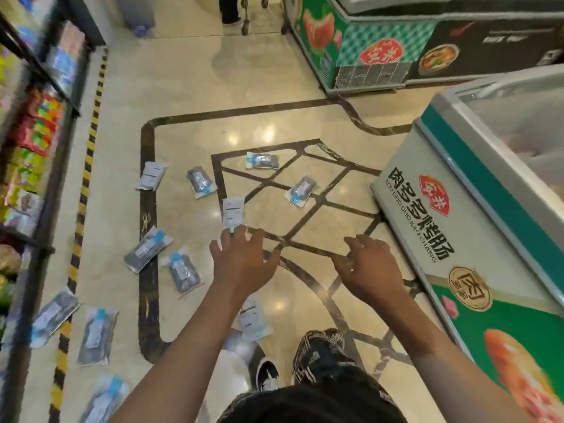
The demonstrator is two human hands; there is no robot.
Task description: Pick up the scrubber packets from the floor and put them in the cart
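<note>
Several scrubber packets lie scattered on the polished floor, dark pads in clear wrap with blue and white labels. One packet [233, 212] lies white side up just beyond the fingertips of my left hand [242, 259], which is open with fingers spread and holds nothing. My right hand [370, 267] hovers to the right, fingers loosely apart and empty. Other packets lie further off [262, 160], [300, 190], [201, 181], to the left [148, 248], [183, 271] and under my left forearm [253, 319]. Only a wheel and leg of what may be a cart [245, 24] show at the top edge.
A shelf unit of goods [33, 132] lines the left side, edged by yellow-black floor tape [88, 166]. A chest freezer [476, 227] stands close on the right, another [381, 41] further back. A person's legs [229, 10] stand at the top. My feet [268, 374] are below.
</note>
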